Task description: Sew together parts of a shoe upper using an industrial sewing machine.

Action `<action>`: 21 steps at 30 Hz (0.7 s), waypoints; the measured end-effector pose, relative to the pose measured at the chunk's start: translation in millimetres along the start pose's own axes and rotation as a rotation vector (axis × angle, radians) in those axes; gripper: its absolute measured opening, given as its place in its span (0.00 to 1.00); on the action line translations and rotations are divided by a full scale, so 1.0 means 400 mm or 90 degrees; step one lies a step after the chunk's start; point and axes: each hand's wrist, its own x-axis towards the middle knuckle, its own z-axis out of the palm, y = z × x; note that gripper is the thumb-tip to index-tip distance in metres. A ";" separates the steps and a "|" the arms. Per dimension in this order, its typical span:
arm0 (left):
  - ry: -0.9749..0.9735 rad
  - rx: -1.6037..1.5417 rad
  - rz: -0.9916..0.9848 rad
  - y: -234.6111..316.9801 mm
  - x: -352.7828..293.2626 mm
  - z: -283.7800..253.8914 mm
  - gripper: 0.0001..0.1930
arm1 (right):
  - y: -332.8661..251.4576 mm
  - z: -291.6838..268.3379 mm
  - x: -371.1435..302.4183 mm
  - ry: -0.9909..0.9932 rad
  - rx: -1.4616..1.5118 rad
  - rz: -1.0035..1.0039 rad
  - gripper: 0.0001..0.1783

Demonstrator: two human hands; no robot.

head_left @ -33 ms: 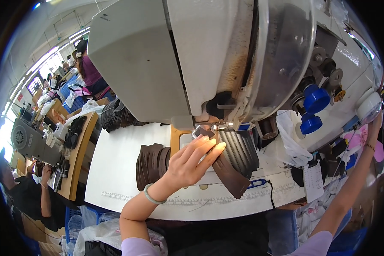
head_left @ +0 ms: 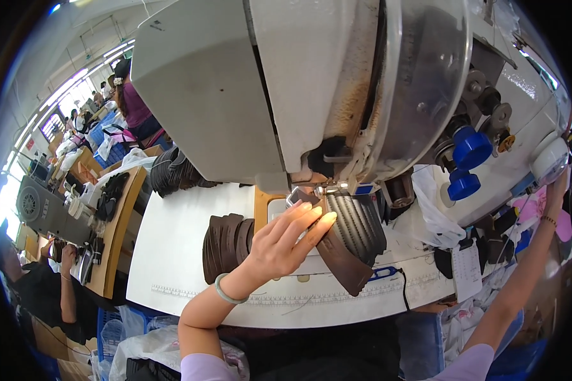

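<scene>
My left hand (head_left: pixel 285 240) lies with fingers stretched out on a dark brown leather strip (head_left: pixel 344 261), pressing it down below the sewing machine's needle area. The strip's wide lower end sticks out toward me, and its upper end is hidden by my fingers and the machine. Right of it stands a stack of dark strips (head_left: pixel 356 225) with pale edges. A fanned stack of brown leather pieces (head_left: pixel 225 246) sits left of my wrist. My right hand (head_left: pixel 558 187) reaches far right to the white handwheel (head_left: pixel 548 159); its fingers are hard to make out.
The grey sewing machine head (head_left: pixel 216 95) fills the upper middle. Blue knobs (head_left: pixel 471 147) project at its right. A printed ruler (head_left: pixel 203 292) runs along the white table's front. A plastic bag (head_left: pixel 435 216) and small blue tool (head_left: pixel 382 273) lie rightward. Another person (head_left: pixel 44 298) works at left.
</scene>
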 end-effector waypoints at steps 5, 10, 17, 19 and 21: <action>0.002 -0.005 -0.008 0.003 0.002 -0.004 0.19 | 0.032 -0.029 0.007 0.004 0.000 0.016 0.25; 0.010 -0.008 -0.011 0.002 -0.005 0.000 0.19 | -0.017 -0.036 -0.027 0.008 -0.206 -0.192 0.24; -0.037 -0.105 -0.045 0.021 0.030 -0.020 0.22 | -0.108 0.144 -0.610 -0.160 -0.181 -0.573 0.16; -0.070 -0.099 -0.048 0.007 0.027 -0.047 0.21 | -0.042 0.356 -0.922 -0.443 -0.549 -0.457 0.18; -0.089 -0.110 -0.049 -0.007 0.021 -0.058 0.21 | -0.059 0.538 -1.049 -0.845 -0.408 -0.460 0.32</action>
